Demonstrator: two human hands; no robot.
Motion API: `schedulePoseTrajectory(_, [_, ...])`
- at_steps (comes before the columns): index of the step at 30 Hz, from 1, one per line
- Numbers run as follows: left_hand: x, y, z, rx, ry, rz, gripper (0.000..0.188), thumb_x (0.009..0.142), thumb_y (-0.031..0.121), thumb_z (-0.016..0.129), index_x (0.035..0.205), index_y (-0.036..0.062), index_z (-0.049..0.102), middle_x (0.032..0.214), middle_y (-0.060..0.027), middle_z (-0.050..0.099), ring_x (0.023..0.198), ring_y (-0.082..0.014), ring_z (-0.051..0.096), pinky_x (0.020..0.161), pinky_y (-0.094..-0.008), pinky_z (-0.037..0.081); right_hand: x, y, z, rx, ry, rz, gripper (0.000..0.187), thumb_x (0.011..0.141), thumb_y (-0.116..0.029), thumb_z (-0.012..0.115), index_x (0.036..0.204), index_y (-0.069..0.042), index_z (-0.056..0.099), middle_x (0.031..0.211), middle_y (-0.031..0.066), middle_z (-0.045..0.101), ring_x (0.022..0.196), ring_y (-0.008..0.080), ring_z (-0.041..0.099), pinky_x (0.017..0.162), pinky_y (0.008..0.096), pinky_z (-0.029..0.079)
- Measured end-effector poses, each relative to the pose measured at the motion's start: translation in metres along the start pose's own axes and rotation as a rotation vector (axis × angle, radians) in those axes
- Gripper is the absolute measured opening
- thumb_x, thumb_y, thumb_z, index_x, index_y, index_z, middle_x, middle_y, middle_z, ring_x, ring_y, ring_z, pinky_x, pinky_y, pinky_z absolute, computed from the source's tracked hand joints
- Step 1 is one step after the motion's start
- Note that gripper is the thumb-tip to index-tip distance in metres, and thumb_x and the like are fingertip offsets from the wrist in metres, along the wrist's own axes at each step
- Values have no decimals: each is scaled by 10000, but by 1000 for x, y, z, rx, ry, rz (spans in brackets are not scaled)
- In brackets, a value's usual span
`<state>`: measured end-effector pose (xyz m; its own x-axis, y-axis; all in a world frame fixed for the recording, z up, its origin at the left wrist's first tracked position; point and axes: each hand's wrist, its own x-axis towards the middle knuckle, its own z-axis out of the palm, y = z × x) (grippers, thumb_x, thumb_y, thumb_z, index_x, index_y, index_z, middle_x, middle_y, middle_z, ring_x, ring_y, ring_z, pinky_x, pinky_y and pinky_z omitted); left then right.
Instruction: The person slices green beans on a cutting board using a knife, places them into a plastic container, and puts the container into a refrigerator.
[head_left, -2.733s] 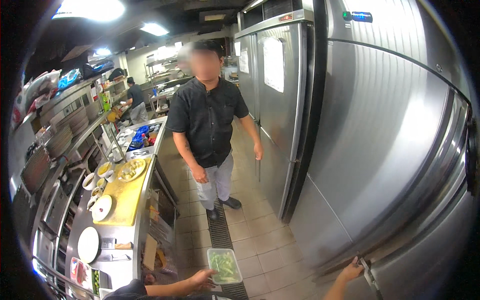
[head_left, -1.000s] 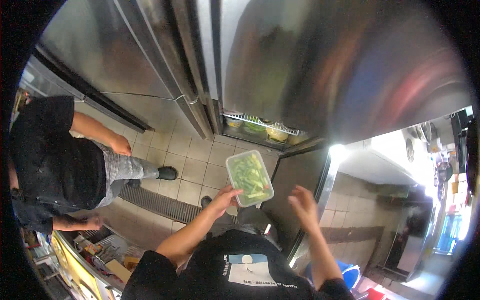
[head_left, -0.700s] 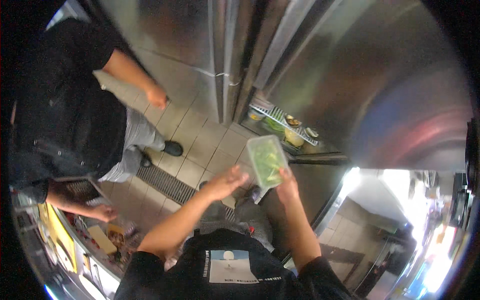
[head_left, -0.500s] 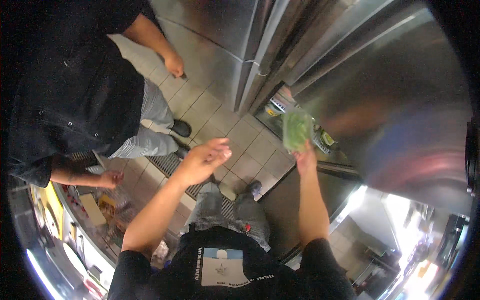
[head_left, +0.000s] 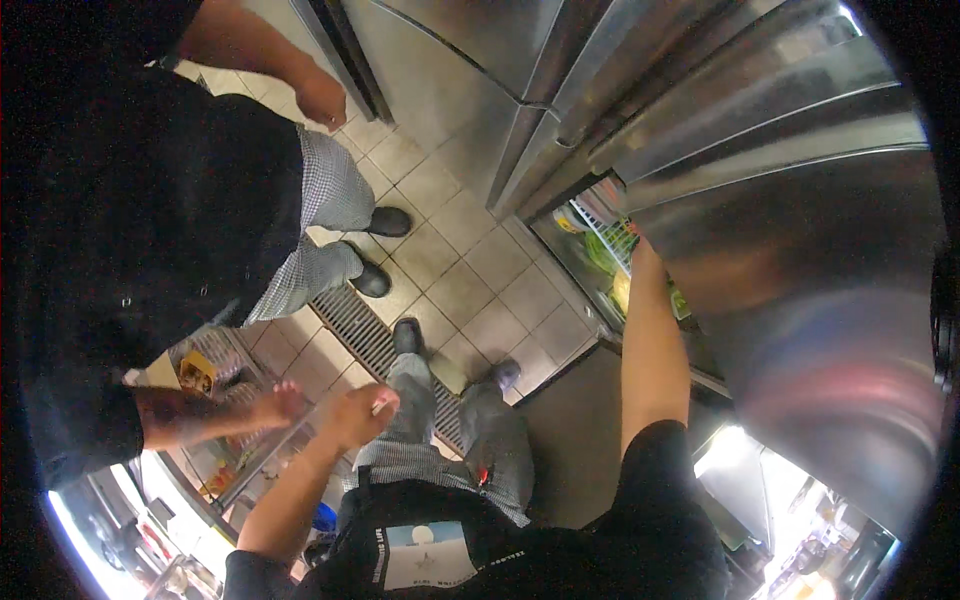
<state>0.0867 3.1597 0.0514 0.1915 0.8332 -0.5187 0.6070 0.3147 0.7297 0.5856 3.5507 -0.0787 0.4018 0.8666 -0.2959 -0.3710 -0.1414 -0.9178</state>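
My right hand reaches into a steel fridge, beside a white wire shelf. Its fingers are mostly hidden there, so what they hold, if anything, does not show. Green leafy stuff lies under the shelf, with something pale yellow close by. In front of my body, at waist height, my left hand hangs with its fingers curled in, holding nothing that I can see.
The steel fridge door stands at the right. To the left is another person in a black top, one hand near my left hand. A floor grate crosses the tiles, and a drawer of food sits at the left.
My right hand has moved further into the fridge; the clear tub of greens it held is no longer plain to see. My left hand has lowered toward me and curled. The other person has come closer.
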Motion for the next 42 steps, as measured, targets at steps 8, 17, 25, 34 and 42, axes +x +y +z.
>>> schedulePoseTrajectory(8, [1,-23,39,-89,-7,-111,217,906,252,627,1026,76,671,1000,-193,694,970,-350,680,827,-417,532,28,-16,15,-198,67,-28,292,942,-322,565,1070,-75,654,991,131,655,1000,287,631,863,433,501])
schedulePoseTrajectory(17, [-99,-105,88,57,51,-493,271,901,327,598,962,84,701,970,-184,709,938,-370,686,801,-440,529,-245,4,-38,-1328,-952,103,381,894,-403,691,1105,-86,676,1022,115,698,976,272,668,899,377,510])
schedulePoseTrajectory(25, [-97,-46,90,97,3,23,169,908,240,622,928,88,692,868,-125,717,817,-295,696,742,-391,534,-511,-170,-144,-1264,-187,-694,262,824,-222,762,996,-56,655,961,165,657,937,380,622,821,453,502])
schedulePoseTrajectory(34, [-106,30,21,102,35,341,167,937,218,635,994,62,650,921,-93,713,833,-220,681,771,-330,528,-779,-55,-201,-879,555,-126,385,837,-236,783,1044,-4,557,930,117,582,843,244,562,765,376,479])
schedulePoseTrajectory(42, [-200,-70,56,-227,-54,493,127,959,190,622,977,70,659,907,-5,691,834,-96,620,775,-289,513,-811,21,-221,-783,493,-101,444,808,-338,811,947,-28,526,883,70,542,801,185,520,735,372,458])
